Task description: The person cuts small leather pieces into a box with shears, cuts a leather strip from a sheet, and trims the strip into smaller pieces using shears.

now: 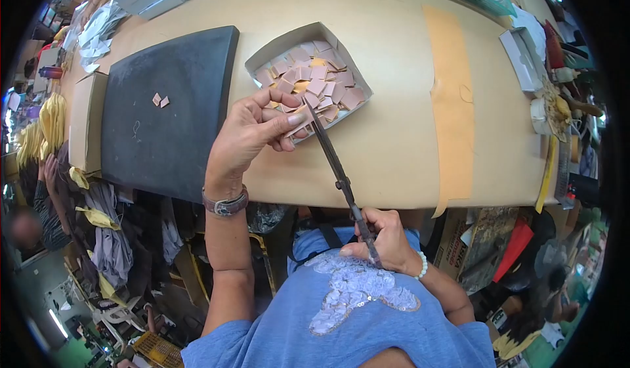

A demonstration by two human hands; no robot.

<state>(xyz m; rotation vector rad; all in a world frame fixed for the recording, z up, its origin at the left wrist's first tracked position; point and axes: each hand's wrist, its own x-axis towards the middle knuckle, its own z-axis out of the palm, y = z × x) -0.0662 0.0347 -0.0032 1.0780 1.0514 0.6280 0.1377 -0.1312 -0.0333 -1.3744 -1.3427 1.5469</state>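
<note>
Pinching a pink piece [306, 123] in narrowed fingers, the left hand [241, 139] sits at the box's [285, 44] near side; the right hand [388, 242] is closed round the handles of the scissors [335, 164]. Hazard: blades lie beside the left fingertips, so a slip could nick skin; a slack pinch could drop the piece. Box walls restrict low movement. The black board [167, 131] stands left; bare tabletop [397, 99] gives room rightward.

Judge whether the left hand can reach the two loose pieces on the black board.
Probably yes: nothing visible stands between the left hand and the loose pieces, though it holds another piece.
</note>
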